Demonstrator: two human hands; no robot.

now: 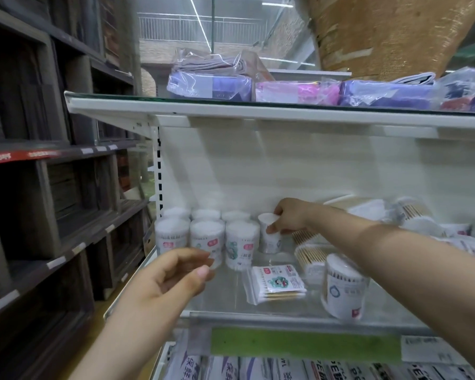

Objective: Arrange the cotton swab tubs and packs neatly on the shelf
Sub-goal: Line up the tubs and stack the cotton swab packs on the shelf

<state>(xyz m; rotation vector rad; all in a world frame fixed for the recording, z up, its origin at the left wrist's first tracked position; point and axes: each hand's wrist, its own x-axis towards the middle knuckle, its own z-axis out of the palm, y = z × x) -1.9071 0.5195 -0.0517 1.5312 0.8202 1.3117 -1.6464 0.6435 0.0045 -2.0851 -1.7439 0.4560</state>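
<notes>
Several cotton swab tubs (207, 238) stand in rows at the left end of the glass shelf (231, 294). My right hand (288, 216) grips a small white tub (269, 237) just right of those rows, tilted slightly. My left hand (173, 275) hovers in front of the rows with fingers loosely curled, holding nothing. A flat pack of swabs (276, 282) lies on the shelf in front. A larger tub (344, 287) stands at the front right. Loose wooden-stick packs (310, 256) lie behind it.
A jumble of more tubs and packs (422, 223) fills the shelf's right end. The upper shelf (258, 112) carries bagged cloths (211, 85). Packaged goods (313, 368) sit on the shelf below. Dark wooden shelving (52, 187) stands to the left.
</notes>
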